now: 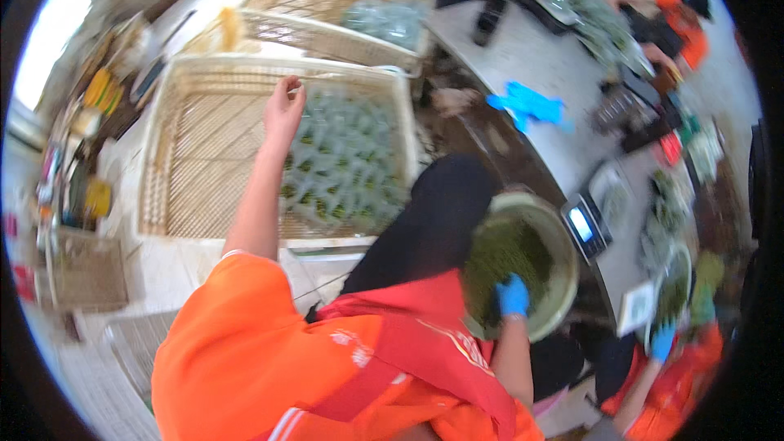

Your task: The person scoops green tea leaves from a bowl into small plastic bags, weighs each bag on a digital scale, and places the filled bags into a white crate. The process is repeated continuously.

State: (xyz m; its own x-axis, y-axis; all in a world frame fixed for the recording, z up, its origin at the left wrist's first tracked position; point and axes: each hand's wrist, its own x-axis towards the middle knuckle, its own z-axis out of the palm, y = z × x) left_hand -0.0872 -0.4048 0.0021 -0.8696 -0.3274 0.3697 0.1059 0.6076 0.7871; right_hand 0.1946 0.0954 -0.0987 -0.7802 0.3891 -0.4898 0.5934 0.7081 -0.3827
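My bare left hand [285,104] is raised over a cream slatted plastic crate [155,147], near its far rim. Its fingers are curled together in a pinch; whatever may be between them is too small to make out. Rows of small clear bags [343,159] with green contents fill the crate's right part, beside my left forearm. In a blue glove, my right hand [513,296] reaches down into loose green leafy material [510,253] inside a pale round basin [563,278]. The fingertips of that hand are blurred and sunk in the greens.
Another crate [253,28] with clear plastic bags stands behind. On the grey table [539,163] to the right lie blue gloves [529,104], a digital scale [585,224] and a dark flask [496,4]. Co-workers sit around it; one gloved co-worker's hand [663,341] is at a smaller basin.
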